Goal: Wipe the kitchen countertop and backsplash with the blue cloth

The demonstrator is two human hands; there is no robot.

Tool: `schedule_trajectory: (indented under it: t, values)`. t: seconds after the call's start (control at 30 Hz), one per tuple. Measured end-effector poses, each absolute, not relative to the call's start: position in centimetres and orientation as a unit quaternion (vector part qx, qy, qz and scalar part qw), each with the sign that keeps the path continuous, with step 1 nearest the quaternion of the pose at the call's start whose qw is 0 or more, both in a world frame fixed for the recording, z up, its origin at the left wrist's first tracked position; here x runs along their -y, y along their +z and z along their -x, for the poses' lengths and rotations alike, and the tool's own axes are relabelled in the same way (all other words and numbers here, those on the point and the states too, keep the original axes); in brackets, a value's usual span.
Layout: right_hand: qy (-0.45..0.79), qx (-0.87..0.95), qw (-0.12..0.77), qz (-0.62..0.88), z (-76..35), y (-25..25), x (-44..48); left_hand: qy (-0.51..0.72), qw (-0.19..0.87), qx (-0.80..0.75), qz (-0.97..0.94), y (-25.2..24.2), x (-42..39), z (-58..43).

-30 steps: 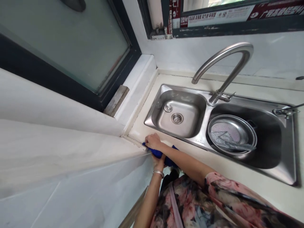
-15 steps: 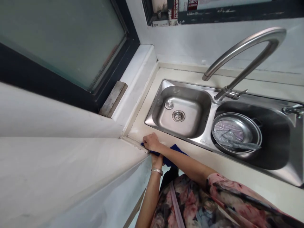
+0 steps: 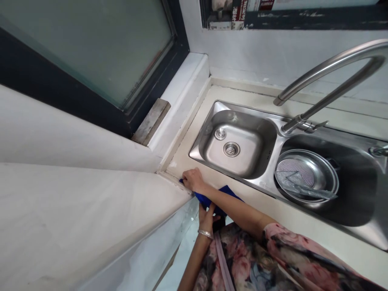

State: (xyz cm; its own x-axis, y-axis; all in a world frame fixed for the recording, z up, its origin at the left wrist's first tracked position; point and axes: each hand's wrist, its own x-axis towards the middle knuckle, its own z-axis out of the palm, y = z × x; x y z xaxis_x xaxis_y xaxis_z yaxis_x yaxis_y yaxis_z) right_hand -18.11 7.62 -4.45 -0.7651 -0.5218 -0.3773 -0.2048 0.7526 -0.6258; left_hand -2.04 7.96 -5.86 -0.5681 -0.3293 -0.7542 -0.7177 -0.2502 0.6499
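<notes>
At the counter's left corner, my right hand (image 3: 193, 180) presses down on a blue cloth (image 3: 226, 190), its fingers curled over one end. The right forearm crosses above the cloth and hides part of it. Just below the counter's front edge is my left hand (image 3: 206, 217), a silver bracelet on its wrist. Its thumb and fingers close on the near part of the cloth, which hangs over the edge. The pale countertop (image 3: 178, 161) carries the cloth between the wall and the sink.
A steel double sink (image 3: 195, 151) lies beyond my hands. Its right basin holds a metal pan with a perforated steamer (image 3: 295, 169) and clear plastic. A curved faucet (image 3: 327, 64) rises behind. A stone block (image 3: 151, 121) sits by the dark-framed window. The wall closes off the left side.
My left hand has shifted slightly right and down from the right hand, and more of the blue cloth shows between them. The right hand stays at the corner. The view has shifted slightly left.
</notes>
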Motion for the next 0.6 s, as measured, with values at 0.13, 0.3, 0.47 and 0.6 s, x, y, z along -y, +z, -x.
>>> schedule_trajectory:
  t: [0.13, 0.3, 0.47, 0.6]
  values:
    - [-0.294, -0.891, 0.263, 0.223, 18.8, -4.4, -6.6, 0.635, 0.135, -0.636, 0.418, -5.4, -7.4, 2.6]
    - [-0.301, -0.885, 0.254, 0.249, 20.0, -4.1, -5.0, 0.605, 0.119, -0.66, 0.428, -5.8, -6.5, 4.7]
    - [-0.289, -0.879, 0.268, 0.27, 21.4, -3.5, -3.8, 0.569, 0.159, -0.669, 0.451, -6.2, -6.2, 5.4]
    - [-0.259, -0.876, 0.29, 0.286, 21.8, -2.7, -4.6, 0.546, 0.176, -0.682, 0.454, -5.6, -6.1, 5.9]
